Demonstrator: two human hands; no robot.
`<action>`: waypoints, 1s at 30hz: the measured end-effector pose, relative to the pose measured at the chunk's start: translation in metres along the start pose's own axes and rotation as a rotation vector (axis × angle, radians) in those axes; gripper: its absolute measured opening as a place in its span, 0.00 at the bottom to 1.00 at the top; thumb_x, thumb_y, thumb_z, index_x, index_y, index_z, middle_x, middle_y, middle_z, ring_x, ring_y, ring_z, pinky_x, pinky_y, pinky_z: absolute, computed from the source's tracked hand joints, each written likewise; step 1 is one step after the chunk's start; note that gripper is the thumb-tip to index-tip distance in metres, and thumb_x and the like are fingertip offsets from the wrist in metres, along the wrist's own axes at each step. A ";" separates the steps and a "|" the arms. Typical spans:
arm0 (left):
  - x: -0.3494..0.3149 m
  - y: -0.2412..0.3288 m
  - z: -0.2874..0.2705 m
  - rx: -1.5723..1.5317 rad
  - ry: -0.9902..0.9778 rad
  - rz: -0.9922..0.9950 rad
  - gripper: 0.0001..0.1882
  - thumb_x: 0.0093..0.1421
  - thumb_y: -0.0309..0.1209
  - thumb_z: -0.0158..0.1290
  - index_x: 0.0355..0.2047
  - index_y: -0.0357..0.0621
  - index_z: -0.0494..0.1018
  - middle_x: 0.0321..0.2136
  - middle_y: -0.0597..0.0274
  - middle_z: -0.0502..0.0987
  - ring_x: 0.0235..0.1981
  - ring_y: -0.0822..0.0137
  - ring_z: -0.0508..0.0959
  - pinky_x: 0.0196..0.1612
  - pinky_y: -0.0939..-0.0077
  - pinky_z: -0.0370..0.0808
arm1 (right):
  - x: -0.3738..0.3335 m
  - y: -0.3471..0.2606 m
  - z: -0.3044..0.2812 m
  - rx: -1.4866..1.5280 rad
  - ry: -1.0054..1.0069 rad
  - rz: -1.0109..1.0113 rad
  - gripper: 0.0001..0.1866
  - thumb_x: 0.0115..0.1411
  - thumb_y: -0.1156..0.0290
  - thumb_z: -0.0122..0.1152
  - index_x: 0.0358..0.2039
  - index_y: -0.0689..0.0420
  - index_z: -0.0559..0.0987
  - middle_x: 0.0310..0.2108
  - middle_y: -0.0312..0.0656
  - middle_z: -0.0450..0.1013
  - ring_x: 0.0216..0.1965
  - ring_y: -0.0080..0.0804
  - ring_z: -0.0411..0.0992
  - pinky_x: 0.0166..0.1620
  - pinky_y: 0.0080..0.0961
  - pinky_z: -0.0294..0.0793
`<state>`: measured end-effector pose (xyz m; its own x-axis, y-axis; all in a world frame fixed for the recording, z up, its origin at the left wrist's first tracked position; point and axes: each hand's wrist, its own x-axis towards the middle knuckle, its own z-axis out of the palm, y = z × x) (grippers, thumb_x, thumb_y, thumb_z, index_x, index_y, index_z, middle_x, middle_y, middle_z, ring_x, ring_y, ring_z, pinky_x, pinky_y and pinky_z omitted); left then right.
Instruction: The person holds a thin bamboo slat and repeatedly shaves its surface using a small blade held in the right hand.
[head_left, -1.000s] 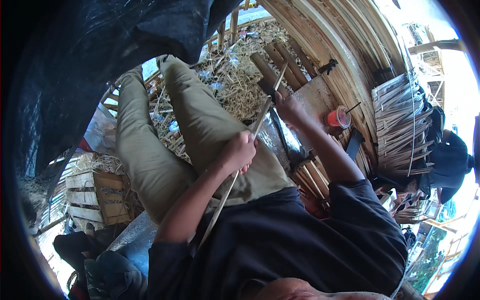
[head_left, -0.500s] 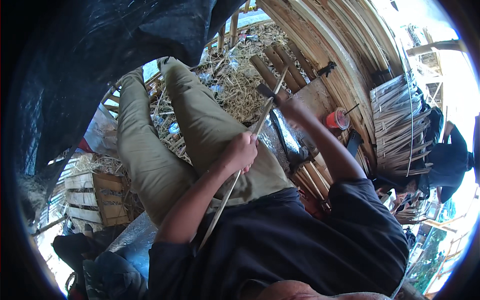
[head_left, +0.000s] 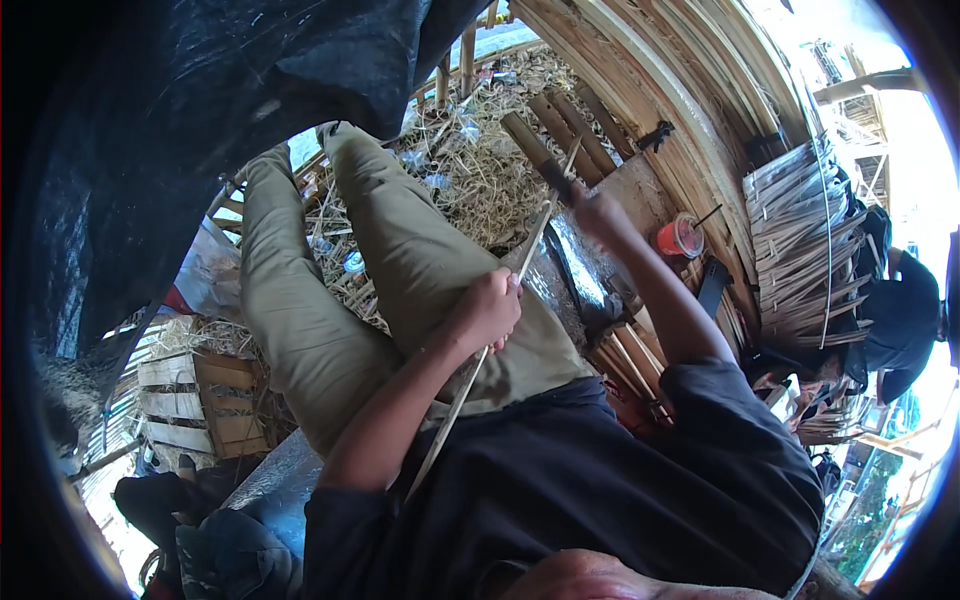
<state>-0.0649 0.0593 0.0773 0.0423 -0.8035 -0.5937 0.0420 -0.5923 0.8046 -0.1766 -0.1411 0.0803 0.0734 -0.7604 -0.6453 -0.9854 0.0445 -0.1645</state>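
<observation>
My left hand [head_left: 490,308] is closed around a long, thin bamboo strip [head_left: 453,412], which slants from beside my waist up past my right thigh. In my right hand [head_left: 602,220] I grip a knife with a short dark blade [head_left: 554,176]. The blade is close to the strip's far part; I cannot tell whether they touch. My fingers hide most of the knife's handle. Under the strip are my outstretched legs in olive trousers [head_left: 430,250].
Straw and shavings [head_left: 470,180] litter the ground beyond my legs. On the right stand a red cup [head_left: 680,236], long stacked wooden slats [head_left: 650,85] and a bundle of thin strips [head_left: 800,240]. Cut sticks [head_left: 632,360] lie by my right hip. A slatted crate [head_left: 200,405] sits at left.
My right hand and the knife have shifted a little to the right, and the blade is tilted more upright. My left hand keeps its hold on the strip. The whole view has shifted slightly.
</observation>
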 end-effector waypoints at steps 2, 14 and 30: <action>-0.002 0.001 0.003 0.005 -0.010 0.003 0.17 0.72 0.37 0.33 0.38 0.36 0.67 0.13 0.61 0.66 0.07 0.70 0.68 0.10 0.70 0.66 | 0.020 0.023 0.027 -0.074 0.135 -0.160 0.37 0.66 0.37 0.37 0.35 0.61 0.80 0.23 0.49 0.74 0.22 0.36 0.74 0.24 0.35 0.73; -0.004 -0.004 -0.002 0.007 0.010 -0.003 0.17 0.72 0.38 0.33 0.38 0.38 0.67 0.12 0.62 0.66 0.08 0.70 0.68 0.10 0.72 0.66 | 0.014 0.003 -0.005 0.001 0.009 0.057 0.40 0.67 0.40 0.36 0.36 0.70 0.80 0.28 0.59 0.78 0.29 0.51 0.79 0.37 0.46 0.77; -0.003 0.008 0.007 0.070 0.067 0.009 0.17 0.71 0.38 0.34 0.35 0.38 0.67 0.12 0.60 0.68 0.08 0.69 0.69 0.11 0.71 0.67 | 0.048 0.011 -0.009 -0.016 0.007 -0.027 0.43 0.63 0.31 0.34 0.30 0.65 0.75 0.22 0.48 0.72 0.21 0.36 0.74 0.24 0.39 0.75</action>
<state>-0.0714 0.0571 0.0853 0.1087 -0.8043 -0.5842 -0.0283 -0.5900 0.8069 -0.1854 -0.1833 0.0545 0.0988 -0.7657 -0.6356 -0.9854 0.0140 -0.1700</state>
